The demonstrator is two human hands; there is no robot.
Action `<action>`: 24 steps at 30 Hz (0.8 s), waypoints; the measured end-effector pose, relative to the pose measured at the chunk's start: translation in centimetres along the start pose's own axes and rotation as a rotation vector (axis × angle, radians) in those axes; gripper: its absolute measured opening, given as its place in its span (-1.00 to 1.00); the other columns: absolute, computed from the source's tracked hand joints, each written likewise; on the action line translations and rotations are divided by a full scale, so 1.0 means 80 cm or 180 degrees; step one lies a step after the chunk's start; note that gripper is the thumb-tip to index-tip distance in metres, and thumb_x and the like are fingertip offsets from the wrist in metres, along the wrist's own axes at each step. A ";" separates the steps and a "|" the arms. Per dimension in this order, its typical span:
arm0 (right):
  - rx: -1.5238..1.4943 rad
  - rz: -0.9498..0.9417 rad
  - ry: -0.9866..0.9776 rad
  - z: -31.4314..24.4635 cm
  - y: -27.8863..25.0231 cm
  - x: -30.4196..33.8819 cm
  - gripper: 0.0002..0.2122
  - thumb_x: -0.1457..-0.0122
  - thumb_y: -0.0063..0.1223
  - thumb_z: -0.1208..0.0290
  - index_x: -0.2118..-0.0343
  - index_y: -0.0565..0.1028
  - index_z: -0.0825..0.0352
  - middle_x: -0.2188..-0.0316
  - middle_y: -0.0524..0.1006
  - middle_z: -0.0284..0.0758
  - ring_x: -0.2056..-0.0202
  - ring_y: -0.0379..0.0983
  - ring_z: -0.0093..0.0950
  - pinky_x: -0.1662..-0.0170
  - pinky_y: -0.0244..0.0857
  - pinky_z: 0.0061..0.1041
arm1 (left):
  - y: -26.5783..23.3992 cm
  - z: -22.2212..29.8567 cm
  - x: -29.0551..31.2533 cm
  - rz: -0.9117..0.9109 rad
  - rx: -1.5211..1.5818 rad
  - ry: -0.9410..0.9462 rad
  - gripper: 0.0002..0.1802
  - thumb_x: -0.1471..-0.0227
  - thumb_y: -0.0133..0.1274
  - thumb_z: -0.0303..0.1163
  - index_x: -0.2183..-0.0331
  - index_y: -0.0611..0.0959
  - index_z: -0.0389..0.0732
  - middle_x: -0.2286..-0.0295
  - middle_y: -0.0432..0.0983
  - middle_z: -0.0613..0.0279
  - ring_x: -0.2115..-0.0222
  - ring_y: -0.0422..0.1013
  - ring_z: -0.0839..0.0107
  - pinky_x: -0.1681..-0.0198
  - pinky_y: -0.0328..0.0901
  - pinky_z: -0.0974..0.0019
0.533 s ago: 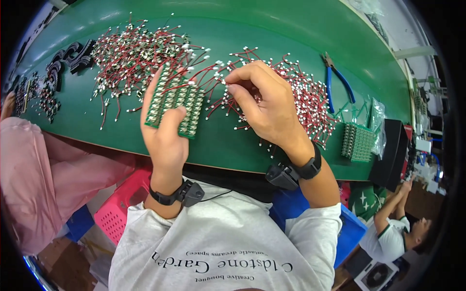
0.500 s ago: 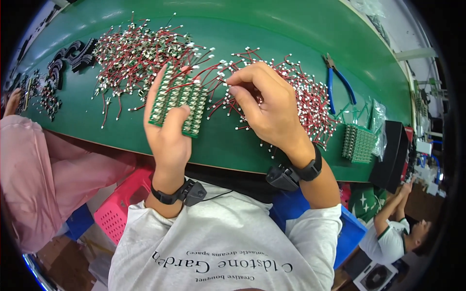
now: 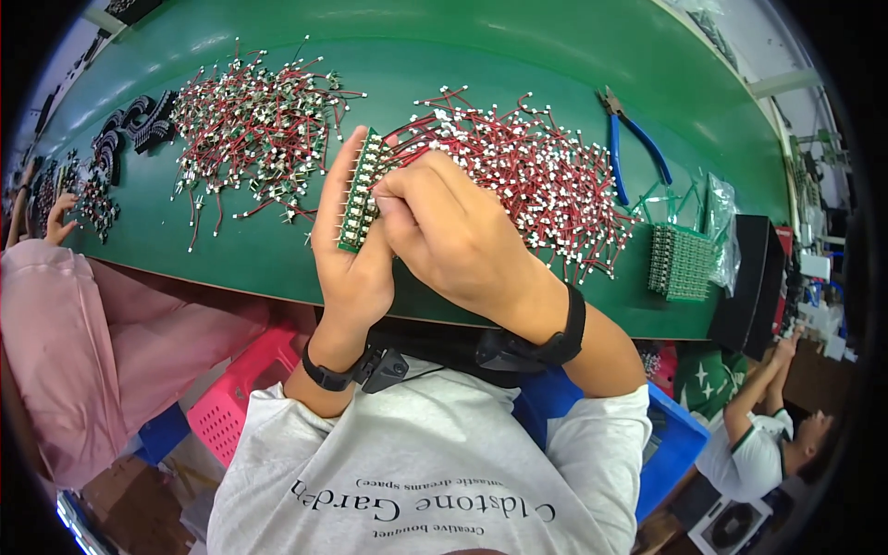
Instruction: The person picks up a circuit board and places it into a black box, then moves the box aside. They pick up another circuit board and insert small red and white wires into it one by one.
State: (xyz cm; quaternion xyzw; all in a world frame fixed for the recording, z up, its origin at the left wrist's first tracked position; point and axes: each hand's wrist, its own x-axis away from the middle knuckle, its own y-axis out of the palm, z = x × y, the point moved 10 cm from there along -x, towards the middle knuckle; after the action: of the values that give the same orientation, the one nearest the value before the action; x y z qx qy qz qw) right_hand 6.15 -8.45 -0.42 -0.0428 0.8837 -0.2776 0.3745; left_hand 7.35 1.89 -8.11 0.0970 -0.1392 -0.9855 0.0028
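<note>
My left hand grips a green circuit board panel studded with rows of small metallic parts, held upright and turned nearly edge-on. My right hand is closed in a pinch against the panel's right side. Whatever lies between its fingertips is hidden. Red wires with white connectors show behind the panel's upper right. Just beyond the right hand spreads a heap of red wires with white connectors. To the left of the panel lies another heap of red wires with small green boards.
Blue-handled pliers lie at the back right. Nearer stand a stack of green panels, a clear plastic bag and a black box. Curved black strips lie far left, near a co-worker's hand. Another person sits at right.
My right hand has moved left and down from the wires to the panel. The left hand has turned the panel from nearly face-up to edge-on. A co-worker's hand shows more at left.
</note>
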 end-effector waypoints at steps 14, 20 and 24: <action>-0.0326 -0.0051 0.0205 0.014 0.005 0.003 -0.90 -0.06 0.12 0.66 0.36 0.44 0.44 0.48 0.45 -0.20 0.50 0.45 -0.28 0.48 0.35 -0.39 | 0.006 0.014 -0.001 -0.0037 -0.0612 0.0405 -0.36 -0.21 -0.05 -0.55 -0.26 0.16 -0.41 -0.17 0.27 0.04 0.00 0.35 0.48 -0.05 0.28 0.39; -0.0573 0.0001 0.0409 0.019 0.004 0.003 -0.92 -0.08 0.12 0.64 0.37 0.45 0.44 0.48 0.46 -0.22 0.54 0.45 -0.38 0.50 0.34 -0.45 | 0.004 0.020 0.002 -0.0028 -0.0951 0.0542 -0.33 -0.19 -0.02 -0.54 -0.26 0.15 -0.42 -0.16 0.27 -0.01 0.02 0.37 0.46 -0.03 0.31 0.39; -0.0658 0.0040 0.0364 0.016 0.002 0.002 -0.94 -0.10 0.11 0.62 0.38 0.46 0.44 0.51 0.46 -0.24 0.57 0.44 -0.40 0.52 0.33 -0.46 | 0.003 0.019 0.002 -0.0023 -0.0874 0.0494 -0.33 -0.17 -0.02 -0.54 -0.26 0.16 -0.42 -0.15 0.29 -0.06 0.03 0.39 0.43 -0.03 0.31 0.38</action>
State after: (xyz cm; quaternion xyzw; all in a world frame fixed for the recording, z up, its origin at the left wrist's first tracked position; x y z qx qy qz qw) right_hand 6.93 -8.94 -1.30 -0.0596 0.9277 -0.1847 0.3188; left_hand 6.87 2.08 -6.68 0.1720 -0.0021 -0.9848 0.0233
